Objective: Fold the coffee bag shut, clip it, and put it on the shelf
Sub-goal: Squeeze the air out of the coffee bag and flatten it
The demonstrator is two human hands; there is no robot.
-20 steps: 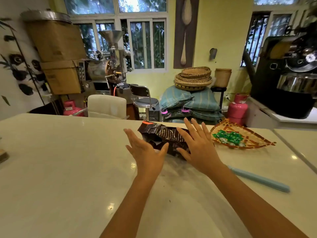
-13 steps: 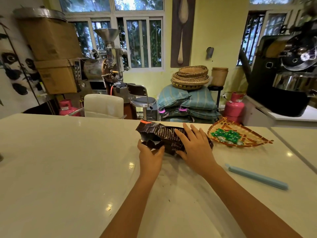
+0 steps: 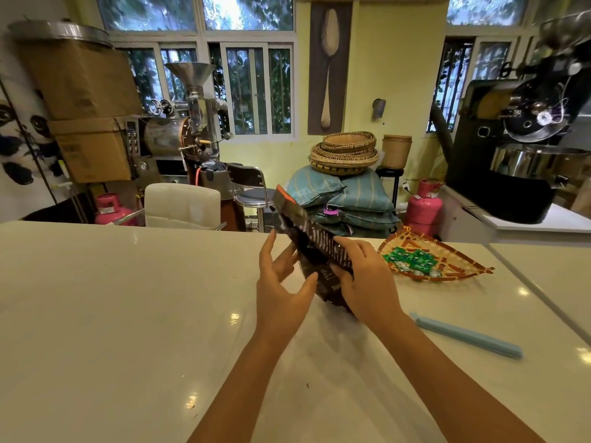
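Observation:
A dark brown coffee bag point(image 3: 311, 241) with an orange top edge stands tilted on the white counter point(image 3: 128, 298), its top leaning away to the left. My right hand point(image 3: 364, 279) grips the bag's right side. My left hand point(image 3: 281, 289) touches its left side, thumb on the front and fingers spread behind. A long pale blue clip point(image 3: 467, 335) lies flat on the counter to the right of my right forearm, apart from both hands. No shelf can be made out.
A woven fan-shaped tray point(image 3: 447, 254) with green packets sits just right of the bag. A white chair back point(image 3: 182, 204) stands beyond the counter's far edge. A black roasting machine point(image 3: 524, 148) fills the right side, and a counter seam runs along the right.
The bag lay flat on the counter; both hands closed on it and raised it to a tilted stand. The clip has not moved.

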